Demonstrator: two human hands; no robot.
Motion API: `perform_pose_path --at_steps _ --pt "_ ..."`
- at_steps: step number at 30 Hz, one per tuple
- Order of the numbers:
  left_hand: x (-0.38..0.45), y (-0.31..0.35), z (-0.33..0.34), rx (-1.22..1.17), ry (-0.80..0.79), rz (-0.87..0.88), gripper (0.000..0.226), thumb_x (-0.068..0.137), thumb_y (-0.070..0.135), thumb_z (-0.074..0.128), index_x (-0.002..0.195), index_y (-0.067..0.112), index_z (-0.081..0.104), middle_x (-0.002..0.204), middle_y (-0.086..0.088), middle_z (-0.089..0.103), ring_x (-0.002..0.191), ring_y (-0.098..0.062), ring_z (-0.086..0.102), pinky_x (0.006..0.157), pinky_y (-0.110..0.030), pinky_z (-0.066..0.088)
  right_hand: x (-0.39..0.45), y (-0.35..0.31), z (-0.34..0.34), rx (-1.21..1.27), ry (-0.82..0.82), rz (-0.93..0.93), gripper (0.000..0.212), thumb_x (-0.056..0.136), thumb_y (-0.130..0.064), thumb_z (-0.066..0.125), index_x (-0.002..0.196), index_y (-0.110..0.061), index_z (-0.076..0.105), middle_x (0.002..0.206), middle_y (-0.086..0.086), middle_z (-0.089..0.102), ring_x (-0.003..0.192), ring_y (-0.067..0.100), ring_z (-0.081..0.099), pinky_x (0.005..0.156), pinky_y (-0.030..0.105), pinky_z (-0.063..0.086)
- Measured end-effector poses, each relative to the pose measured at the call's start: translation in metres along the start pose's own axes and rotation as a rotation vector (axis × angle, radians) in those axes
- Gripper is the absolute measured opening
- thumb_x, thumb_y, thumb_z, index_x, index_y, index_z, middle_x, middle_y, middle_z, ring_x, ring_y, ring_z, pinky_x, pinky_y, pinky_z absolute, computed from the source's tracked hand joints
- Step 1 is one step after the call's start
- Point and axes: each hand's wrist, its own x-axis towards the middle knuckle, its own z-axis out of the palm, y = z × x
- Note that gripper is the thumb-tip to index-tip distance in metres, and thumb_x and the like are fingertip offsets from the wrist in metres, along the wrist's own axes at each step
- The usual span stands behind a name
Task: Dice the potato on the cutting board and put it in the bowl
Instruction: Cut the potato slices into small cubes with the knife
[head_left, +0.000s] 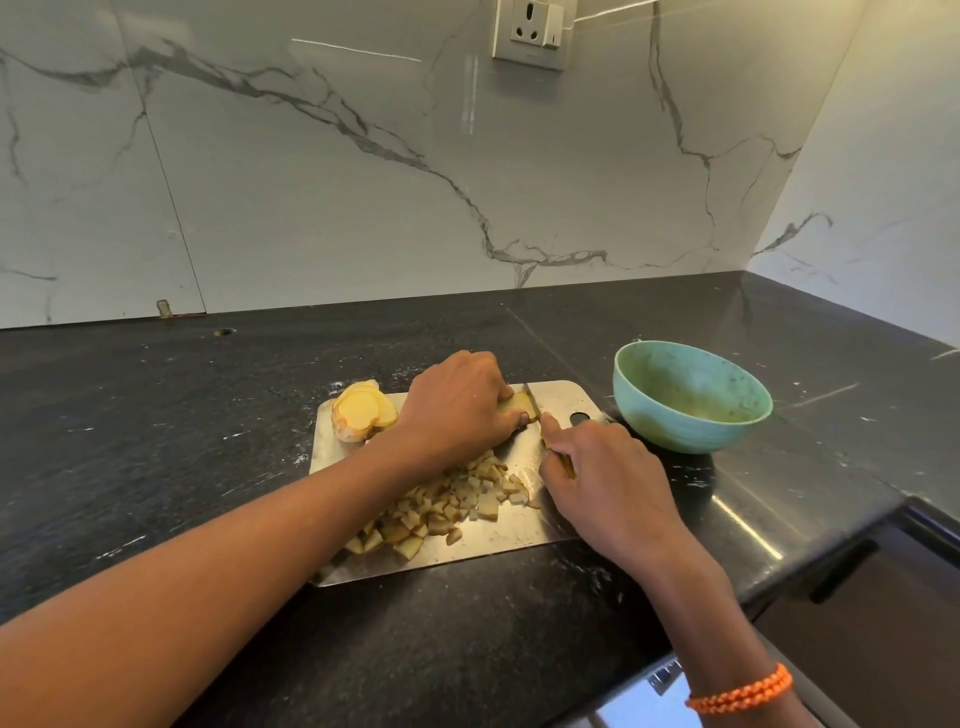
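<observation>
Mid-dicing on the rectangular brushed-steel cutting board (558, 402), taken as the landmark throughout. Left hand (457, 400) curled down over a small browned potato slice (517, 405) toward the board's far edge, fingertips pinning it. Right hand (608, 483) over the board's right side, clamped round the yellowish handle of a thin-bladed knife (532, 400), blade running away from the body and sitting just beside the left fingertips. Pile of small browned potato cubes (441, 512) on the board's near half, partly under the left forearm. Stack of pale yellow potato slices (363, 410) at the board's far left corner, uncut. Light green round bowl (691, 397) just off the board's right end on the black speckled stone counter (156, 441), no cubes inside, only smears. Main risk: blade so close to the pinning fingertips, with a piece this small leaving little room, so a slip or a rolling slice likely means a nicked finger. Second risk: smooth steel under wet potato, so the slice could skid under pressure and give uneven dice. Third: left forearm hanging over the cube pile, so a sweep could push cubes off the board's near edge onto the counter. Fourth: board possibly sliding on the polished stone under a hard cut, nudging the bowl beside it.
</observation>
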Motion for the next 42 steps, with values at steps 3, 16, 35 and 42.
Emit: perform_pose_path --at_steps 3,16,35,42 --pt "0.0 -0.001 -0.002 0.015 0.001 0.009 0.051 0.09 0.067 0.066 0.118 0.025 0.077 0.11 0.012 0.066 0.105 -0.012 0.06 0.082 -0.039 0.058 -0.004 0.001 -0.002 0.012 -0.008 -0.006 0.043 0.103 -0.037 0.044 0.144 -0.03 0.057 0.087 -0.006 0.058 0.083 0.015 0.058 0.064 0.034 0.042" --pt "-0.005 0.003 -0.01 0.037 0.029 -0.003 0.053 0.092 0.066 0.066 0.127 0.027 0.075 0.117 0.01 0.066 0.107 -0.013 0.06 0.083 -0.036 0.056 -0.052 0.008 -0.014 0.139 0.041 -0.066 0.046 0.104 -0.037 0.049 0.149 -0.034 0.05 0.079 -0.016 0.063 0.071 0.005 0.056 0.056 0.02 0.034" --pt "0.001 -0.005 -0.012 -0.099 -0.002 -0.01 0.049 0.089 0.059 0.074 0.125 0.026 0.076 0.113 0.013 0.073 0.094 -0.01 0.064 0.064 -0.023 0.044 -0.002 -0.011 0.0 0.019 0.073 -0.039 0.043 0.106 -0.034 0.044 0.148 -0.03 0.052 0.084 -0.01 0.063 0.07 0.008 0.055 0.055 0.025 0.038" --pt "-0.001 -0.003 -0.01 -0.082 0.019 -0.008 0.048 0.09 0.059 0.073 0.122 0.024 0.078 0.11 0.012 0.074 0.09 -0.009 0.064 0.06 -0.021 0.041 0.001 -0.013 -0.001 -0.027 -0.006 -0.044 0.032 0.106 -0.031 0.045 0.132 -0.026 0.063 0.078 -0.013 0.05 0.073 0.009 0.05 0.061 0.027 0.04"
